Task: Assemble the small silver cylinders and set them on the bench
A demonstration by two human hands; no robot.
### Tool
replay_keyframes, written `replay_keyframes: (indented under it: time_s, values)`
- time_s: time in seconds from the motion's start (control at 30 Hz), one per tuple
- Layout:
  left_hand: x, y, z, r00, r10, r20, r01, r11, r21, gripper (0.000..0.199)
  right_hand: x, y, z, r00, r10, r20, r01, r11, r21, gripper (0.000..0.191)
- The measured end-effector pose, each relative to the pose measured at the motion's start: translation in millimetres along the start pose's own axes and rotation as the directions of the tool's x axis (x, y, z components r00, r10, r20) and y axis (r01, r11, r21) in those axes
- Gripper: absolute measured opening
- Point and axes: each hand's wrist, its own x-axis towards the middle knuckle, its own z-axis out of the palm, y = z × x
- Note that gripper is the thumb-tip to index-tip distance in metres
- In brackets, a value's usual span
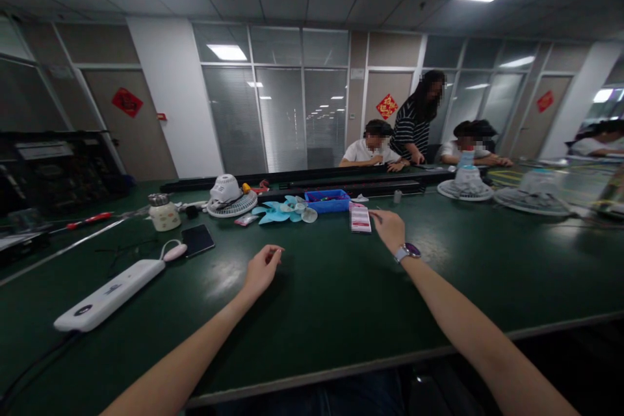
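Note:
My left hand hovers over the green table with its fingers curled and thumb and fingertips together. Anything between those fingertips is too small to make out. Farther right, my right hand, a watch on its wrist, is closed with its fingers drawn together. Its fingertips are beside the right edge of a small white and pink packet; I cannot tell whether they touch. What the right fingers hold, if anything, is unclear. Beyond the hands are a blue bin of small parts and light-blue fan blades.
At left lie a white power strip, a phone and a patterned jar. White fan parts stand behind, with another fan assembly at right. Black rails cross the back; several people are beyond.

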Motion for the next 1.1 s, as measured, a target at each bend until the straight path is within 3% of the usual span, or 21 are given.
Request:
replay_keyframes:
  time_s: [0.17,0.47,0.87,1.1]
  values:
    - [0,1,-0.3,1.0,0.009,0.006,-0.009,1.0,0.018,0.046,8,47,6,0.986,0.157,-0.055,-0.16,0.985,-0.057,0.034]
    - [-1,1,-0.3,1.0,0.005,0.007,-0.005,1.0,0.012,0.046,7,75,26,0.958,0.255,-0.131,-0.257,0.966,-0.002,0.03]
    - [0,-5,1.7,1.0,-0.002,0.025,0.002,1.0,0.012,0.046,16,71,38,0.969,0.148,-0.196,-0.108,0.974,0.202,0.031]
    - [1,-5,0.9,0.999,-0.013,0.043,0.011,1.0,0.026,0.046,15,68,38,0.978,0.096,-0.183,-0.054,0.974,0.221,0.03]
